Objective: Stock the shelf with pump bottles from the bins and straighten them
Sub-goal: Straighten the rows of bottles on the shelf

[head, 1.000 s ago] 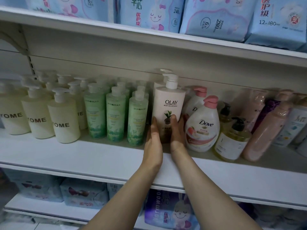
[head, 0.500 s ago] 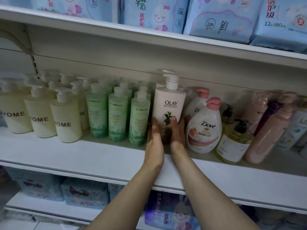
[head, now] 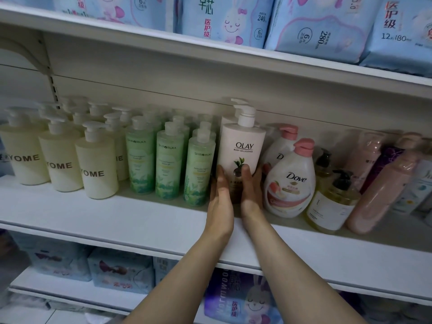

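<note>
A tall white Olay pump bottle (head: 243, 146) stands upright on the middle white shelf (head: 140, 220), between green bottles and a Dove bottle. My left hand (head: 221, 202) holds its lower left side with the thumb on the front. My right hand (head: 251, 195) holds its lower right side, thumb on the label and fingers wrapped between it and the Dove bottle. A second white pump head shows right behind the Olay bottle.
Left of the Olay stand rows of green Shiroiruka bottles (head: 168, 169) and cream pump bottles (head: 95, 169). To the right are two Dove bottles (head: 291, 183), an amber pump bottle (head: 332, 204) and leaning pink bottles (head: 378, 197). Soft packs fill the shelves above and below.
Both hands stay on the base of the Olay bottle, which remains upright in the same spot. Only the view has shifted slightly.
</note>
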A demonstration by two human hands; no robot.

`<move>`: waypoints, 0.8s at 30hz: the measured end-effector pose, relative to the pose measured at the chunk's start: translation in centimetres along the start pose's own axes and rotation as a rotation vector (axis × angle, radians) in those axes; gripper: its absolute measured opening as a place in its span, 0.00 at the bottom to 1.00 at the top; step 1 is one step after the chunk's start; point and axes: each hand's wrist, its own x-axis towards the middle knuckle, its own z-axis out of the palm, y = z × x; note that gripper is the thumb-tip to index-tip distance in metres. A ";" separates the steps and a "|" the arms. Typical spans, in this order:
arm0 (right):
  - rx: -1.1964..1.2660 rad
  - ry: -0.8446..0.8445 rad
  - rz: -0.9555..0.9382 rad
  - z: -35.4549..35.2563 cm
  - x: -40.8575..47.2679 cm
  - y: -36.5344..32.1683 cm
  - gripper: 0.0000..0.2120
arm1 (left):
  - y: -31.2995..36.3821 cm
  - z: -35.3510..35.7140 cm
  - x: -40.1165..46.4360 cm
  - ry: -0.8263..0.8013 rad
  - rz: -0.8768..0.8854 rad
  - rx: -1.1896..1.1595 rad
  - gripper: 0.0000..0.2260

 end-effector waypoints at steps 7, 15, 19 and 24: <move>-0.055 0.006 0.008 0.0 -0.2 -0.1 0.62 | -0.4 -0.1 0.1 -0.003 0.021 0.023 0.27; -0.052 -0.011 0.024 -0.1 -0.4 -0.2 0.62 | -0.5 0.1 0.4 0.012 0.041 0.013 0.32; -0.035 -0.019 0.025 -0.3 -0.5 -0.4 0.57 | -0.3 0.1 0.3 0.016 0.059 0.035 0.34; 0.010 0.032 0.008 -1.3 -1.8 -0.3 0.40 | 0.0 -0.2 -0.3 0.019 0.031 0.033 0.32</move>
